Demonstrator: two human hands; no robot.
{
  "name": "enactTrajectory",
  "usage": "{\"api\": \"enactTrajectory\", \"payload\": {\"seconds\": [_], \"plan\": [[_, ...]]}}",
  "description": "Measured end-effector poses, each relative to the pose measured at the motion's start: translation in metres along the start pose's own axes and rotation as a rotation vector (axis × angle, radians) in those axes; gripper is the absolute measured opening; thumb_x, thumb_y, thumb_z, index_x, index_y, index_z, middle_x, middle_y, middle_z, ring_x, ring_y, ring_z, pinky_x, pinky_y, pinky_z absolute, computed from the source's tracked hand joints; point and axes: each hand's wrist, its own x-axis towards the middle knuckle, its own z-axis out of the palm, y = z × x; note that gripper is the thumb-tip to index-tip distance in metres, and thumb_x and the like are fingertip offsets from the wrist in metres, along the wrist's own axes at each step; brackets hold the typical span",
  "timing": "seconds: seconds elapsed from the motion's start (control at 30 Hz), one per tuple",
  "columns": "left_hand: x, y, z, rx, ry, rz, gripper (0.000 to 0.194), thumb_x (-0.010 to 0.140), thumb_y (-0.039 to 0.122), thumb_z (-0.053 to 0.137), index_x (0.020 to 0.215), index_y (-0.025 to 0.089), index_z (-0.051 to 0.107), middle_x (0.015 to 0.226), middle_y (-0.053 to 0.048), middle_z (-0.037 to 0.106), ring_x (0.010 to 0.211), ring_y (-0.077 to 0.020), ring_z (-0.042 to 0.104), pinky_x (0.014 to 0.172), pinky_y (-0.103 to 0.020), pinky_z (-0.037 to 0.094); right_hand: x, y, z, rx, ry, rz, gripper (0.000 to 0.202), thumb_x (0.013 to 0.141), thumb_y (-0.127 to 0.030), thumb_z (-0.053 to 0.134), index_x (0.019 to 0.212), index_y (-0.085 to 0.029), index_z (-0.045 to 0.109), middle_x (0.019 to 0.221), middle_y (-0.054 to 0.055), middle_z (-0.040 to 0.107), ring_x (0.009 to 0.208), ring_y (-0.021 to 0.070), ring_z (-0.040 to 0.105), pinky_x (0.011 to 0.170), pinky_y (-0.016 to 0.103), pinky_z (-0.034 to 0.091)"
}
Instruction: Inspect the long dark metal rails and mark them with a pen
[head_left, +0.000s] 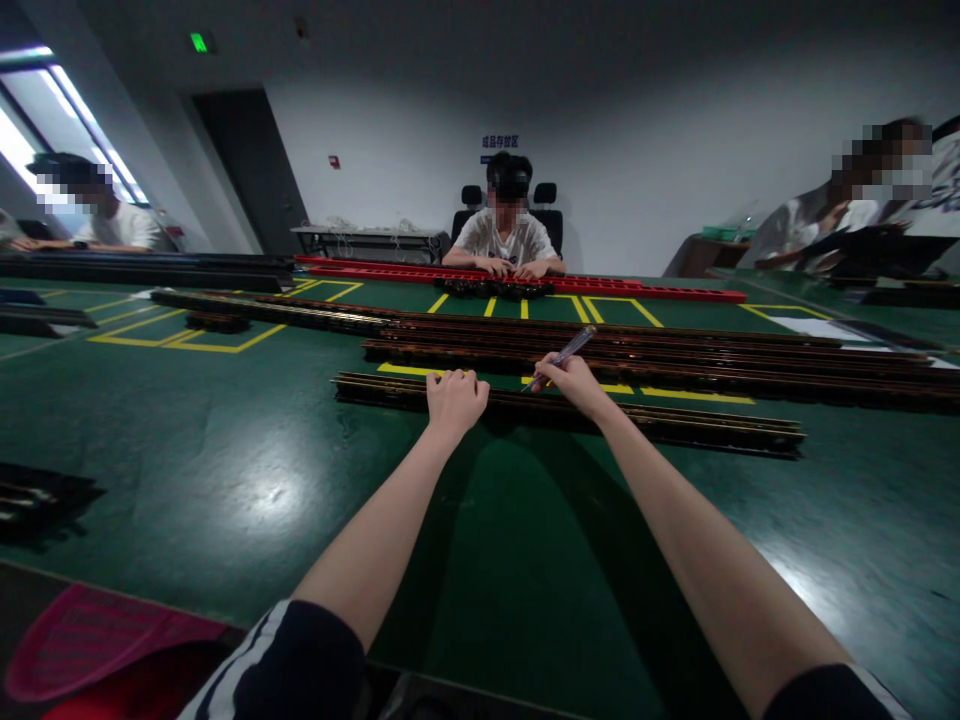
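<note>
A long dark strip [697, 428] with thin gold-coloured edges lies crosswise on the table in front of me. My left hand [456, 400] rests over it left of its middle, fingers curled around its far edge. To the right, my right hand [570, 382] is closed in a pinch on a slim, clear pen-shaped tool [574, 345]. Its thick end points up and away to the right, while its thin tip slants down toward the strip. Whether that tip touches the strip I cannot tell. Both thumbs are partly hidden.
Behind the strip lie several similar long strips [675, 365]. A red slotted rail [660, 287] lies farther back, where a person [504, 240] works. Yellow tape [217, 348] marks the green table [187, 430]. A pink basket [97, 640] is below the near left edge.
</note>
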Motion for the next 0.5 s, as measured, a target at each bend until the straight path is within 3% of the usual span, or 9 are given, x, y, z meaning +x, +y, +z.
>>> {"api": "enactTrajectory", "payload": {"seconds": [0.5], "plan": [[-0.0013, 0.0011, -0.0021, -0.021, -0.023, -0.008, 0.04, 0.091, 0.03, 0.031, 0.083, 0.015, 0.068, 0.092, -0.012, 0.071, 0.087, -0.0245, 0.064, 0.084, -0.041, 0.04, 0.0033, 0.0058, -0.0024, 0.058, 0.086, 0.064, 0.016, 0.072, -0.017, 0.054, 0.056, -0.018, 0.055, 0.048, -0.001, 0.059, 0.047, 0.0119, 0.058, 0.057, 0.023, 0.049]]}}
